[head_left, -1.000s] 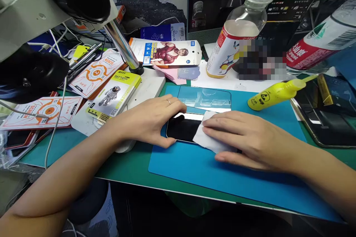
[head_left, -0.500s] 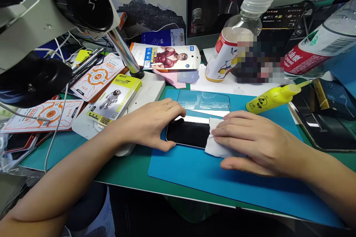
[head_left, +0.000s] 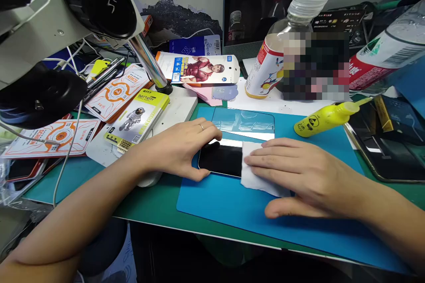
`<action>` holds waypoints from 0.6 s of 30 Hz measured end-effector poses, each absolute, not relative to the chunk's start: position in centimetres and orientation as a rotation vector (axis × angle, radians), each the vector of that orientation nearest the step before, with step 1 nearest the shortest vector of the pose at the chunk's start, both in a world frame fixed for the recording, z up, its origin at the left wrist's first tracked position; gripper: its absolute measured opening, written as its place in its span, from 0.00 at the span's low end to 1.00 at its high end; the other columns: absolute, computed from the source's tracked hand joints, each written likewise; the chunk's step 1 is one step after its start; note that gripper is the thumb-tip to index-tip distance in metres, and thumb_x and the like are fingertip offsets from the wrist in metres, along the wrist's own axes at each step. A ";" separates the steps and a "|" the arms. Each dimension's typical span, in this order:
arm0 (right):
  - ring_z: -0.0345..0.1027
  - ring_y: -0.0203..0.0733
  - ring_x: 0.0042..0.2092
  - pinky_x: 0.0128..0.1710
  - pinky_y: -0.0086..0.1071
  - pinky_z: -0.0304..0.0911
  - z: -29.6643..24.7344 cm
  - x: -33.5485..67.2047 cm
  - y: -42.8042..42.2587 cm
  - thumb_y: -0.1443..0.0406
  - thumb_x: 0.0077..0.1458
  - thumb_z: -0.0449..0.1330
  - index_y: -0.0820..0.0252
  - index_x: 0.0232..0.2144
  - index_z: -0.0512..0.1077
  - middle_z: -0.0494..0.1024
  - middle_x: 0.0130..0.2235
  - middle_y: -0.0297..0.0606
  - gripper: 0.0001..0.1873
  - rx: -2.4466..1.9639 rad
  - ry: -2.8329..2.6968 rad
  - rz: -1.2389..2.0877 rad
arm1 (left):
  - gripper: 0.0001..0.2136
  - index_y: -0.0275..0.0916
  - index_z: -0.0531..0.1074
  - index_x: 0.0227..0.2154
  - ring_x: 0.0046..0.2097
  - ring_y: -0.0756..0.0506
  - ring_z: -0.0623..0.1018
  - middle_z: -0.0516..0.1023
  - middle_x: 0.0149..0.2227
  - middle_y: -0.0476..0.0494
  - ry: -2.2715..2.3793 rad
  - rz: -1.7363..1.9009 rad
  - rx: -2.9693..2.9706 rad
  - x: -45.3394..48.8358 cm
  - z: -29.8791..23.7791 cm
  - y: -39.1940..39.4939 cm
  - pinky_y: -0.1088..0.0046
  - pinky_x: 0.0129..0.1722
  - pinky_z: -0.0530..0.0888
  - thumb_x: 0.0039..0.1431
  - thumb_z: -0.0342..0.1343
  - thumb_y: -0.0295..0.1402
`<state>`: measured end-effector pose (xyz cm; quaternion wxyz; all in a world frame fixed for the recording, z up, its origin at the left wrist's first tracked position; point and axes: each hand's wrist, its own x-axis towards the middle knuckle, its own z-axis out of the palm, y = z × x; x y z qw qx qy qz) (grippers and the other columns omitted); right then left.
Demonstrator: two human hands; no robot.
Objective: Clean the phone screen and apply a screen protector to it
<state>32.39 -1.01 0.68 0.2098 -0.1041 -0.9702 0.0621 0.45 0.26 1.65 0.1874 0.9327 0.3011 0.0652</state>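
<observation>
A smartphone (head_left: 220,159) with a dark glossy screen lies flat on the blue mat (head_left: 212,199). My left hand (head_left: 186,148) holds its left end, thumb at the near edge and fingers at the far edge. Under the fingertips of my right hand (head_left: 302,170) is a white tissue (head_left: 257,180), pressed onto the phone's right part, which it hides. The right thumb is spread away from the fingers, over the mat. Just behind the phone lies a clear screen protector (head_left: 244,120), bearing whitish streaks.
A yellow dropper bottle (head_left: 322,118) lies tilted at the mat's back right, near another dark phone (head_left: 388,159). Plastic drink bottles (head_left: 265,66) stand behind. To the left are a microscope (head_left: 99,4), its pole, a yellow battery box (head_left: 139,117) and orange-white screen boxes (head_left: 117,90).
My right hand and the tissue have slid a little to the left across the phone, covering more of its screen. My left hand and the phone stay in place.
</observation>
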 end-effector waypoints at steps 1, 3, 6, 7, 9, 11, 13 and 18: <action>0.84 0.53 0.56 0.61 0.47 0.74 0.6 32.3 -1.0 0.47 0.72 0.58 0.70 0.54 0.80 0.88 0.54 0.52 0.30 -0.294 -2.729 0.185 | 0.24 0.37 0.67 0.54 0.51 0.37 0.78 0.77 0.49 0.39 0.844 0.189 2.626 0.5 1.7 0.3 0.63 0.48 0.74 0.58 0.66 0.38; 0.79 0.53 0.63 0.65 0.47 0.72 0.4 32.3 -0.9 0.48 0.74 0.57 0.70 0.63 0.75 0.84 0.61 0.53 0.32 -0.319 -2.777 0.195 | 0.24 0.37 0.67 0.54 0.51 0.38 0.78 0.77 0.49 0.39 0.838 0.198 2.626 0.5 1.7 0.3 0.63 0.48 0.74 0.58 0.66 0.37; 0.80 0.52 0.62 0.63 0.46 0.73 0.2 32.5 -0.7 0.52 0.74 0.58 0.68 0.59 0.78 0.85 0.59 0.52 0.26 -0.350 -2.746 0.177 | 0.23 0.38 0.67 0.54 0.51 0.38 0.78 0.77 0.49 0.39 0.851 0.185 2.623 0.5 1.7 0.3 0.63 0.48 0.74 0.59 0.66 0.38; 0.82 0.52 0.59 0.61 0.45 0.74 0.3 32.6 -0.7 0.51 0.74 0.59 0.67 0.55 0.80 0.87 0.56 0.51 0.25 -0.343 -2.725 0.174 | 0.23 0.38 0.67 0.54 0.51 0.37 0.78 0.77 0.49 0.39 0.854 0.176 2.620 0.5 1.8 0.3 0.63 0.48 0.74 0.59 0.66 0.38; 0.84 0.52 0.55 0.59 0.45 0.76 0.3 32.6 -0.9 0.49 0.72 0.60 0.67 0.50 0.82 0.89 0.53 0.50 0.26 -0.319 -2.716 0.188 | 0.22 0.38 0.67 0.53 0.52 0.37 0.78 0.78 0.49 0.39 0.850 0.170 2.618 0.5 1.7 0.2 0.62 0.49 0.75 0.59 0.66 0.38; 0.83 0.52 0.58 0.61 0.46 0.74 0.3 32.3 -1.1 0.47 0.73 0.58 0.69 0.55 0.80 0.87 0.56 0.51 0.30 -0.298 -2.753 0.212 | 0.23 0.38 0.67 0.54 0.52 0.37 0.78 0.78 0.50 0.39 0.838 0.175 2.620 0.4 1.7 0.2 0.61 0.50 0.75 0.59 0.66 0.38; 0.79 0.53 0.63 0.64 0.47 0.72 0.3 32.0 -1.1 0.48 0.73 0.57 0.70 0.62 0.75 0.84 0.61 0.53 0.32 -0.313 -2.794 0.222 | 0.23 0.38 0.67 0.54 0.53 0.37 0.78 0.78 0.51 0.38 0.838 0.175 2.625 0.4 1.7 0.2 0.60 0.51 0.75 0.60 0.66 0.38; 0.84 0.55 0.55 0.55 0.49 0.77 0.4 32.4 -0.6 0.52 0.72 0.61 0.68 0.51 0.81 0.88 0.53 0.51 0.23 -0.362 -2.708 0.166 | 0.22 0.39 0.67 0.54 0.52 0.36 0.78 0.79 0.51 0.38 0.856 0.134 2.611 0.4 1.8 0.3 0.60 0.50 0.75 0.61 0.65 0.40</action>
